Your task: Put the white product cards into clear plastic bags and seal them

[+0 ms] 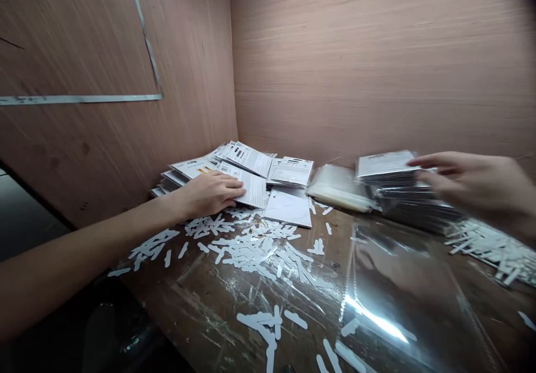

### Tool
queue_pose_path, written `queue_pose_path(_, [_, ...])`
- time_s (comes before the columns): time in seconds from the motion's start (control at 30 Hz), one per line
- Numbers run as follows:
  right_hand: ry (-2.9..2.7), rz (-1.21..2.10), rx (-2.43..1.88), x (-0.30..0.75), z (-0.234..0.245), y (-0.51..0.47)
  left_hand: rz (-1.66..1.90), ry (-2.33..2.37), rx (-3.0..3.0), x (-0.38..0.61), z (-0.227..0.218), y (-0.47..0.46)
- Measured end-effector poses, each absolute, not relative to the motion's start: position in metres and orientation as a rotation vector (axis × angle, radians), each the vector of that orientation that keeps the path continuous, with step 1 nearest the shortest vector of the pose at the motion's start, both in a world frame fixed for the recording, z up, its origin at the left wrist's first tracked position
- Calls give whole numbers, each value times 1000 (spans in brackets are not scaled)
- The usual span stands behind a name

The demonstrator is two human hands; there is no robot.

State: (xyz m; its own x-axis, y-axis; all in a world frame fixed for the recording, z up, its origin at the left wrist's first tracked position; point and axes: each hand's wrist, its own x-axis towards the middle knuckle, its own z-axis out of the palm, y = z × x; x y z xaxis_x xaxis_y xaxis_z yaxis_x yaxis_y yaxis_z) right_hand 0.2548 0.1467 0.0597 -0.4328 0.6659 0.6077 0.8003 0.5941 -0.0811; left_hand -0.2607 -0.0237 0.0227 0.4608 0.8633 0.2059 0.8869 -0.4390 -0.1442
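Observation:
My left hand [209, 193] lies on a spread pile of white printed cards [247, 163] at the back left of the table, fingers curled over the edge of the top card. My right hand [469, 180] reaches to a tall stack of bagged cards [393, 186] at the back right, with its fingers stretched out and touching the top card of that stack. A loose white card [288, 208] lies flat between the two piles.
Several white paper strips [251, 247] litter the dark table covered in clear film [377, 295]. A stack of clear bags [339, 189] sits in the middle back. More strips [489, 247] lie at the right. Wooden walls close the left and back.

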Motion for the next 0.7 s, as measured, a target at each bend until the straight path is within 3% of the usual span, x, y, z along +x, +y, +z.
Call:
queue_pose_path(0.1, [-2447,-721,-972,202,55,129,-133,-1586,-2379,-272,27,-21])
queue_pose_path(0.2, [-2651,-881,-1058,185,50,136,-115,-1649,-2313,-286,39,-24])
queue_pose_path(0.43, [-2599,-879,-1170,188,43,171,-134,-1920,-2138,-291,60,-29])
queue_pose_path(0.7, [-2394,-810,-1151,194,62,167,-145,-2335,-1674,-239,44,6])
